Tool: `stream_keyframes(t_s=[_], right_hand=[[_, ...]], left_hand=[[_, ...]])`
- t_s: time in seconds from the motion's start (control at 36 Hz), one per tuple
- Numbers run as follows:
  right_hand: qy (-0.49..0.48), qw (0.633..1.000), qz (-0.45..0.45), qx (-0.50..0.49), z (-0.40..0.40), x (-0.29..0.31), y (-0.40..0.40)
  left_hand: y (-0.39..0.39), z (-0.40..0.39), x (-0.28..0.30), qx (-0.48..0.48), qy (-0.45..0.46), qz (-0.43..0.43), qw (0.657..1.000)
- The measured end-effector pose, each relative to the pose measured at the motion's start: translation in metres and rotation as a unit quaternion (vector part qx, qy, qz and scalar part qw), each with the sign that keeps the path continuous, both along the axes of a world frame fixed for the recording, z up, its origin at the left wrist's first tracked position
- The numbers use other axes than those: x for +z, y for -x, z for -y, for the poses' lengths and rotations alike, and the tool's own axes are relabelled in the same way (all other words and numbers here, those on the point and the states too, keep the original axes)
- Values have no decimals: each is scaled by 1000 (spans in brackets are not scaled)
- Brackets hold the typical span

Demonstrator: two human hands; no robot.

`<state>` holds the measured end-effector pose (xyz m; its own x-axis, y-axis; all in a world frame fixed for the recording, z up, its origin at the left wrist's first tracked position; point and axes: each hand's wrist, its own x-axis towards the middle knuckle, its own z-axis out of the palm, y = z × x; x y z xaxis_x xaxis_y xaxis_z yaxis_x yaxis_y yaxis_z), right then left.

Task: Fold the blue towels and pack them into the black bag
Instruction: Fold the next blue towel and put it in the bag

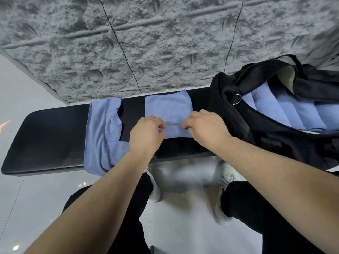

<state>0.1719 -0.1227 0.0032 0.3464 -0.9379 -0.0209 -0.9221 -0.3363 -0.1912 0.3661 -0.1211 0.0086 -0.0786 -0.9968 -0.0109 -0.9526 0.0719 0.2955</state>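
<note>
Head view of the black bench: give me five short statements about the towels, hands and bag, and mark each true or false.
1. Both hands, the left hand and the right hand, pinch the near edge of the folded blue cloth towel. True.
2. The black fabric bag is zipped closed. False: it lies open.
3. Blue towels in the bag are already packed. True.
4. The crumpled unfolded blue towel lies to the right of the hands. False: it lies to their left, hanging over the front edge of the black padded bench.
5. The bag sits on the floor. False: it rests on the bench's right end.
</note>
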Motion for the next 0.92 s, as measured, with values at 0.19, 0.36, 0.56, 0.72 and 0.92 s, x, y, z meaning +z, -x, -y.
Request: stream_keyframes(t_s=[0.19,0.36,0.56,0.72,0.92], right_hand=[[55,998,-21,9,-10,-6,-3],[90,993,-68,15,-10,-15,-2],[20,999,-38,13,-7,-6,-7],[-26,999,-13,13,-10,-4,-3],[-60,998,5,0,-13,-1,-7]], left_hand=[[-2,0,-2,-14,4,16,1000],[-1,-2,0,-44,-28,44,998],[0,-4,0,-58,-15,104,993],[1,-6,1,-57,-33,78,995],[1,-9,1,-51,-69,42,995]])
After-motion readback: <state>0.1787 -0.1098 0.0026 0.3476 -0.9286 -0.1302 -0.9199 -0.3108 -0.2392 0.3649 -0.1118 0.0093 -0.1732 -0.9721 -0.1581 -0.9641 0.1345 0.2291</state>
